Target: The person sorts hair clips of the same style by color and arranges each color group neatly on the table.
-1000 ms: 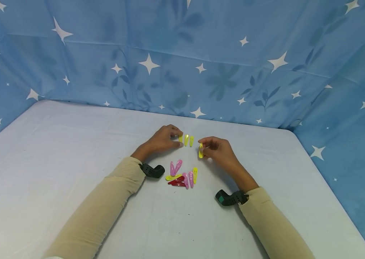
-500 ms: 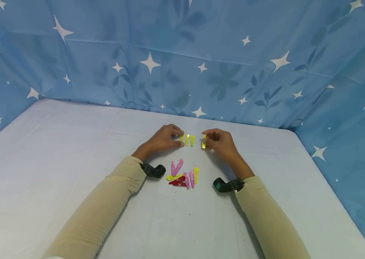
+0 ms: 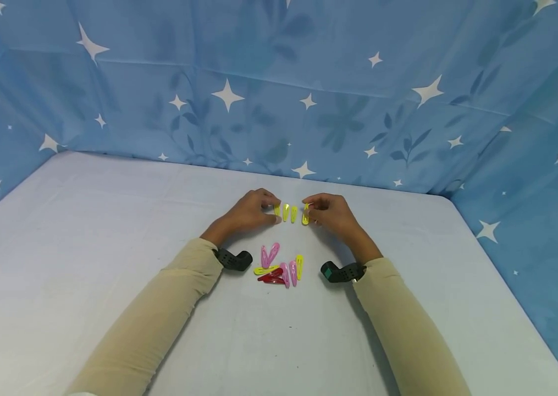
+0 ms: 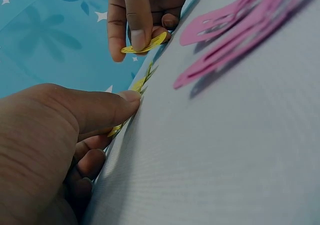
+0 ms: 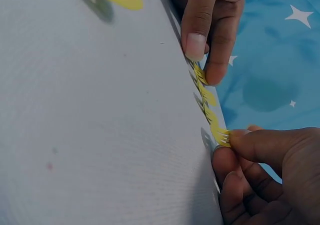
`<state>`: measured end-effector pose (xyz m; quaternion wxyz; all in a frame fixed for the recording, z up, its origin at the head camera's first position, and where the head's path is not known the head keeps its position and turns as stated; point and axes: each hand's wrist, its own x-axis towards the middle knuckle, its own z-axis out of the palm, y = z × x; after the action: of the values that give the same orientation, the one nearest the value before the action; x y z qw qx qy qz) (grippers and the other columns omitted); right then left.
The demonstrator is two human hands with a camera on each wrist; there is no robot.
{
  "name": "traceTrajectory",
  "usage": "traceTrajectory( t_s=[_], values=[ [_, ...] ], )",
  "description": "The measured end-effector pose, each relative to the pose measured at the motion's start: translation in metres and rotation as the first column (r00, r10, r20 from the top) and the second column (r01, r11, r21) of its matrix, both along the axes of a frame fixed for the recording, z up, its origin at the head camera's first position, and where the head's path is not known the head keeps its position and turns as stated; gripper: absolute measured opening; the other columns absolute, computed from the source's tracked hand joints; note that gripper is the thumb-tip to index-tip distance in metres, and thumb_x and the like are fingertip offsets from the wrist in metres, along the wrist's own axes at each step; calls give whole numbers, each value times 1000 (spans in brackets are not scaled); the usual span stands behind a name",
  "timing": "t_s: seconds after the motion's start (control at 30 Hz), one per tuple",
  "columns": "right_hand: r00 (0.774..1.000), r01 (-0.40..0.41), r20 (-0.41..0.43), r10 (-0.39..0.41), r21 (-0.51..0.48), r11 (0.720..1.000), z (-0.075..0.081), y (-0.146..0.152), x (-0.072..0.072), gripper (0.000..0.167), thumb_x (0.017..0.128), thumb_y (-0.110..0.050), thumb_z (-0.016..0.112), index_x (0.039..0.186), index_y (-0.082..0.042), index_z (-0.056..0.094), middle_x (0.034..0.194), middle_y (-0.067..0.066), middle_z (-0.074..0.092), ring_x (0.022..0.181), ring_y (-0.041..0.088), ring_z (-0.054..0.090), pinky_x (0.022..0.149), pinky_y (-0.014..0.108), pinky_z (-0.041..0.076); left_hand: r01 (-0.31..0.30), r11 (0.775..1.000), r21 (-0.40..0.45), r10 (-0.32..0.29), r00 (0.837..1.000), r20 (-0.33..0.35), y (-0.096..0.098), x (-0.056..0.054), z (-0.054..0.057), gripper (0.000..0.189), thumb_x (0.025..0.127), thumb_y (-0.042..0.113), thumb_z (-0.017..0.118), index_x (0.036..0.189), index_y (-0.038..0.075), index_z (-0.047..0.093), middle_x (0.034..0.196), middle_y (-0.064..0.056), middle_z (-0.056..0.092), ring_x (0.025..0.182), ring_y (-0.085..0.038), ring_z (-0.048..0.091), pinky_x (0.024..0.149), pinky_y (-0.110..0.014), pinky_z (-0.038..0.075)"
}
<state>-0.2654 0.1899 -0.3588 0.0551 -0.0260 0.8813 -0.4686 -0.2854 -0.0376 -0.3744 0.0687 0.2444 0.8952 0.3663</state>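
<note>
Along the far part of the white table, small yellow snap hair clips stand in a row. My left hand [image 3: 251, 212] pinches the leftmost yellow hair clip [image 3: 276, 210] by its two ends, between thumb and forefinger. Two more yellow clips [image 3: 286, 212] lie side by side just right of it. At the row's right end my right hand [image 3: 333, 215] pinches another yellow hair clip [image 3: 305, 218], a short gap from its neighbour. In the left wrist view this clip [image 4: 156, 43] sits under the right thumb. The right wrist view shows its slotted end at the fingertips.
Nearer the body lies a loose group: pink clips [image 3: 272, 253], red clips [image 3: 272, 276], a yellow clip [image 3: 265, 270] on its side and another yellow clip [image 3: 299, 267] at the right. A blue starry curtain [image 3: 259, 82] hangs behind the white table [image 3: 160, 181].
My right hand has carried its yellow clip away from me to the row's level, then leftward closer to the other clips. The left hand stays on its clip.
</note>
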Motion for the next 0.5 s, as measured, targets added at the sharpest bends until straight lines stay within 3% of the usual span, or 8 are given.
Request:
traceTrajectory(
  t_s=[0.33,0.5],
  values=[
    [1000,-1,-3,1,95,995,3,-4,2,29,91,-9,66,119,-5,69,103,12,65,81,18,58,68,23,50,-14,1000,-2,14,1000,20,2,1,0,47,91,24,70,134,8,62,136,-12,55,125,-29,55,107,-42,44],
    [999,16,-40,-9,166,986,-1,-10,-1,26,91,-12,66,116,-6,71,105,12,66,92,22,59,74,27,47,-16,1000,-4,16,1000,11,0,1,-1,46,91,24,70,133,8,63,136,-11,55,125,-28,55,107,-42,44]
  ],
)
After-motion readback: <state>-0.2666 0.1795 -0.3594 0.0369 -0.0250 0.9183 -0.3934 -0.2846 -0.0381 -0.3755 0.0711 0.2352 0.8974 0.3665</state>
